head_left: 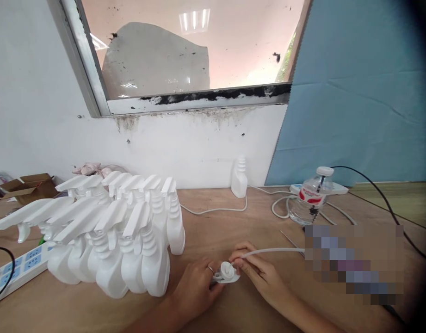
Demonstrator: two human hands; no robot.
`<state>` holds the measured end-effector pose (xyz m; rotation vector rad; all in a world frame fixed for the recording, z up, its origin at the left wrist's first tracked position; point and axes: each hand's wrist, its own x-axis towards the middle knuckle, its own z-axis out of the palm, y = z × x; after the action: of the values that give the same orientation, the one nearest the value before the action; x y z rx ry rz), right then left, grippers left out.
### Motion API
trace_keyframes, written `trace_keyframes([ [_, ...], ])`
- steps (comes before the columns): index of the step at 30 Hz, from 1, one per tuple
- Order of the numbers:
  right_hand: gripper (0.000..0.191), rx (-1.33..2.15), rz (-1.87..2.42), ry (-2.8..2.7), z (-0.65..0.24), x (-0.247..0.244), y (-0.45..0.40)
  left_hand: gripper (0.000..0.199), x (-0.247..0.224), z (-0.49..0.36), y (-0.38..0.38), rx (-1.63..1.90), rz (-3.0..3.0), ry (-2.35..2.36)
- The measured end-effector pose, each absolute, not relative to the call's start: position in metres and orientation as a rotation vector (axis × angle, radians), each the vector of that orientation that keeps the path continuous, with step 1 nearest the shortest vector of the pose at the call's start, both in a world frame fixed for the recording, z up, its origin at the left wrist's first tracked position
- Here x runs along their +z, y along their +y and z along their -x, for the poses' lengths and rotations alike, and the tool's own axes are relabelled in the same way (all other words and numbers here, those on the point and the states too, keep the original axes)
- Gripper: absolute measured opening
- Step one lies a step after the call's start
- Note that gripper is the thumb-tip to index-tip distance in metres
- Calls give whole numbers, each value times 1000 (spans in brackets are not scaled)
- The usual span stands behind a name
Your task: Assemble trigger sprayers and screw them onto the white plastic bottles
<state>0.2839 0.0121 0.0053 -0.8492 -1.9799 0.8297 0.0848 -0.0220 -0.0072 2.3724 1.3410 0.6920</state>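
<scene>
My left hand (198, 286), with a ring on one finger, is closed around a white spray head (227, 271) above the wooden table. The round open underside of the spray head faces up toward me. To its right, my right hand (259, 273) pinches the end of a thin white tube (275, 250) at the edge of the round opening. The tube runs rightward from my fingers toward a pixelated patch. Whether its tip sits inside the spray head is too small to tell.
Several white spray bottles (108, 273) stand grouped at the left, beside a power strip (25, 268). A headless white bottle (239, 180) stands by the wall. A clear plastic bottle (305, 210) and cables are at the right. A cardboard box (37, 188) sits far left.
</scene>
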Motion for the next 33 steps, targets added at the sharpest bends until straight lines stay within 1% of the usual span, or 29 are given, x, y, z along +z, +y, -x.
trace_keyframes([
  [3,24,755,859,-2007,-282,4,12,20,-7,-85,-22,661,-2371,1374],
  [7,26,772,876,-2046,-277,5,8,19,-9,-85,-22,650,-2361,1391],
  [13,30,641,821,-2155,-270,3,7,23,-14,-86,-23,668,-2352,1387],
  [23,28,641,930,-2088,-260,-4,11,24,-9,-86,-24,667,-2342,1388],
  [25,27,661,944,-2072,-259,-7,11,27,-7,-86,-26,670,-2345,1395],
  [28,29,800,956,-1996,-262,-11,14,34,-5,-89,-27,768,-2290,1347],
  [31,23,890,970,-1864,-279,-14,20,28,-4,-96,-21,845,-2165,1353],
  [33,34,803,966,-1824,-299,-17,26,27,-6,-104,-11,847,-2102,1361],
])
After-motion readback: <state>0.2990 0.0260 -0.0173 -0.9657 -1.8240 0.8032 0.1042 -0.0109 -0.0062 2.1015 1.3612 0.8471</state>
